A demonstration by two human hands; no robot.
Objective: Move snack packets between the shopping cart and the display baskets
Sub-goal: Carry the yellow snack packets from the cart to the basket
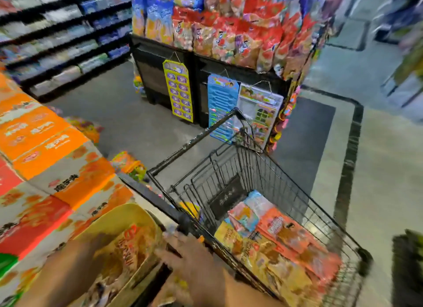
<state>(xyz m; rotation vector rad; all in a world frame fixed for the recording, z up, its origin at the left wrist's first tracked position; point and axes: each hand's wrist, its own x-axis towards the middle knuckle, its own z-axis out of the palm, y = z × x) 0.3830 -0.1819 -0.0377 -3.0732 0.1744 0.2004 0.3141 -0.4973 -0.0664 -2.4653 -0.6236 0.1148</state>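
Note:
The black wire shopping cart (286,169) stands at centre right. On its floor lie several snack packets (281,235) in orange, yellow and pale blue. At the bottom left is a cream display basket (128,212) holding brown and orange snack packets (128,254). My left hand (96,242) reaches into this basket and lies over its packets, too blurred to show its fingers. My right hand (190,254) hovers at the cart's near rim, between the basket and the cart. Motion blur hides whether either hand holds anything.
Stacked orange and white cartons (45,151) fill the left side. A black display stand (229,70) piled with red and blue snack bags stands behind the cart, with hanging cards on its front. Dark shelves (57,38) line the far left. A black object (407,265) sits at the lower right.

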